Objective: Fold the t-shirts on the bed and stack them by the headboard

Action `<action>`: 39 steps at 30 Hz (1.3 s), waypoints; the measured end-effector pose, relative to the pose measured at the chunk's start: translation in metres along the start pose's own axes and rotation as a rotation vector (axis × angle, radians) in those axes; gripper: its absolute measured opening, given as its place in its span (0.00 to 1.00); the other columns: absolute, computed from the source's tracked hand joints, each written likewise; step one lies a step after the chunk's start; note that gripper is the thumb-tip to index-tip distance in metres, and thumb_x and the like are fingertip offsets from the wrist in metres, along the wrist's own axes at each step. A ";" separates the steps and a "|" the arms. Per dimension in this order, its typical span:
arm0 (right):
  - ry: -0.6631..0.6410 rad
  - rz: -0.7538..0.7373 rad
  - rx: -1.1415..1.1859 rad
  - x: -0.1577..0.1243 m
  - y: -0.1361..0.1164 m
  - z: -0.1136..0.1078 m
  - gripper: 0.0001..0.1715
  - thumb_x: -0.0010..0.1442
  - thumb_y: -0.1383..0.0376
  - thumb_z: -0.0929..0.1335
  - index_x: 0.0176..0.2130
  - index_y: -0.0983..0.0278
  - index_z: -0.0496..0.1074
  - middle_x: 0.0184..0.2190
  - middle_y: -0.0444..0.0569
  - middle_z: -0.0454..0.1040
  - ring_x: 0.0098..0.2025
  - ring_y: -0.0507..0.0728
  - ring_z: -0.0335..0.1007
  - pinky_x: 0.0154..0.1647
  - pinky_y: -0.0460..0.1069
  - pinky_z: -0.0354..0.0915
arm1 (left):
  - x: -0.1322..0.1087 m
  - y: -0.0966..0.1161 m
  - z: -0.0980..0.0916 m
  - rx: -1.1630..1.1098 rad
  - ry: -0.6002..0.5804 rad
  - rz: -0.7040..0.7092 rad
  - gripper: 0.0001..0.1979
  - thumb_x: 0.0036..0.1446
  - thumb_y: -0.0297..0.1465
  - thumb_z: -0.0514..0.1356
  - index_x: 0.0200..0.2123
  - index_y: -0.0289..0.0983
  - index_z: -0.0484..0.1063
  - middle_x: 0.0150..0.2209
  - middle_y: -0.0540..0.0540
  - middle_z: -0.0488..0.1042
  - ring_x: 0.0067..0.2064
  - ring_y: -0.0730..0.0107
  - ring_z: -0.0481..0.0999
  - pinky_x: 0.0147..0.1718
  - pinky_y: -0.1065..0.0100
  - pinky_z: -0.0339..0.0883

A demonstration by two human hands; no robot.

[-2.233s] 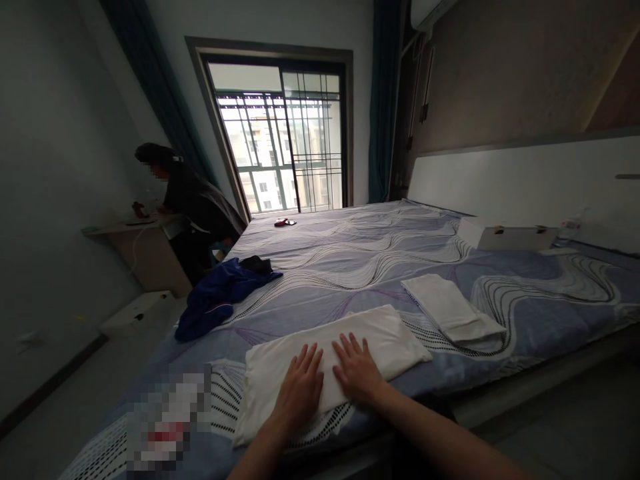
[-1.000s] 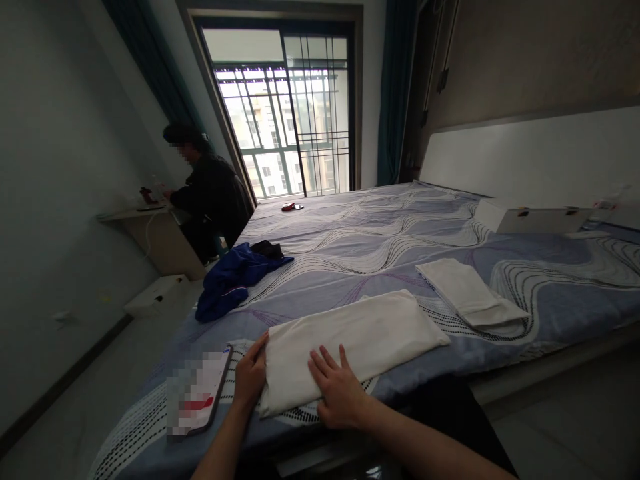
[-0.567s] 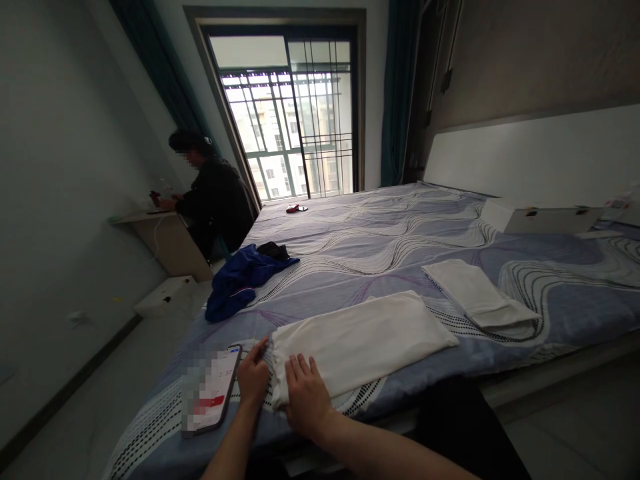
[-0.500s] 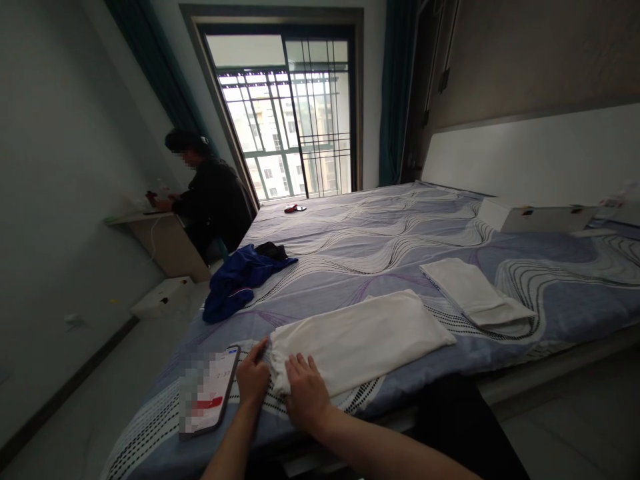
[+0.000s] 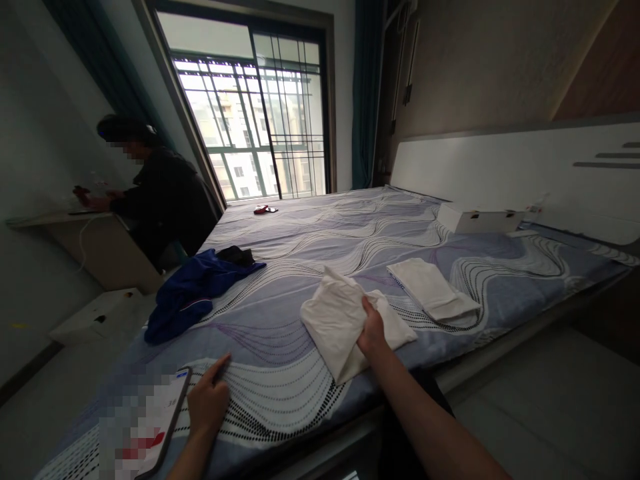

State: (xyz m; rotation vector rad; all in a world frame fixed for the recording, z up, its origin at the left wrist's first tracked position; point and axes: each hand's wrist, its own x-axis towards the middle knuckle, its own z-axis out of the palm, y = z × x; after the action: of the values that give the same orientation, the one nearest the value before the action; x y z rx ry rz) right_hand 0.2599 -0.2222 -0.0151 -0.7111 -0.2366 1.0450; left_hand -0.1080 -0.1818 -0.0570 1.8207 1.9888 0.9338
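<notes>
A white cloth [image 5: 334, 313] lies partly folded on the patterned bedsheet, its left part turned over onto the right. My right hand [image 5: 373, 330] grips the edge of the turned part, thumb on top and fingers mostly hidden. What kind of garment or cover the cloth is, I cannot tell. My left hand [image 5: 209, 399] rests on the sheet with nothing in it, index finger stretched out and the others curled. Beside it lies a phone [image 5: 173, 410], screen up and partly blurred out. A second, folded white cloth [image 5: 433, 290] lies flat to the right.
A blue garment [image 5: 187, 293] is bunched at the bed's left edge. Near the headboard [image 5: 480, 160] stands a white box [image 5: 480, 219]. A person in dark clothes [image 5: 167, 193] sits at a small desk [image 5: 95, 243]. Another white box [image 5: 97, 317] is on the floor.
My right hand has taken hold of the cloth's left end and folded it over to the right. My left hand has come away from the cloth. The view has shifted right.
</notes>
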 end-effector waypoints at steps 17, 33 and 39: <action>0.404 -0.106 -0.046 0.011 -0.029 -0.107 0.26 0.35 0.74 0.73 0.39 0.67 0.77 0.28 0.45 0.81 0.36 0.60 0.78 0.41 0.52 0.75 | -0.065 0.134 0.080 0.116 -0.197 0.123 0.28 0.59 0.44 0.47 0.48 0.32 0.76 0.46 0.36 0.79 0.48 0.54 0.77 0.51 0.59 0.66; 0.345 -0.290 -0.594 -0.004 -0.037 -0.125 0.32 0.42 0.63 0.71 0.49 0.67 0.75 0.41 0.51 0.81 0.44 0.63 0.77 0.47 0.54 0.70 | -0.057 0.236 0.139 0.059 -0.227 -0.022 0.22 0.65 0.38 0.47 0.51 0.34 0.74 0.45 0.34 0.81 0.46 0.53 0.80 0.44 0.61 0.67; 0.156 -0.118 -0.674 -0.030 -0.028 -0.114 0.49 0.40 0.65 0.72 0.62 0.67 0.63 0.52 0.56 0.76 0.49 0.63 0.75 0.52 0.53 0.69 | -0.036 0.194 0.093 0.056 -0.157 0.030 0.22 0.65 0.40 0.47 0.51 0.35 0.73 0.45 0.37 0.80 0.47 0.55 0.79 0.46 0.62 0.68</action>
State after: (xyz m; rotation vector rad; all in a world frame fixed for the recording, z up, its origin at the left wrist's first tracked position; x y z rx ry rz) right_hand 0.3217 -0.3049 -0.0794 -1.3623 -0.5002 0.7854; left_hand 0.1052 -0.1933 -0.0119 1.8955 1.9149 0.7250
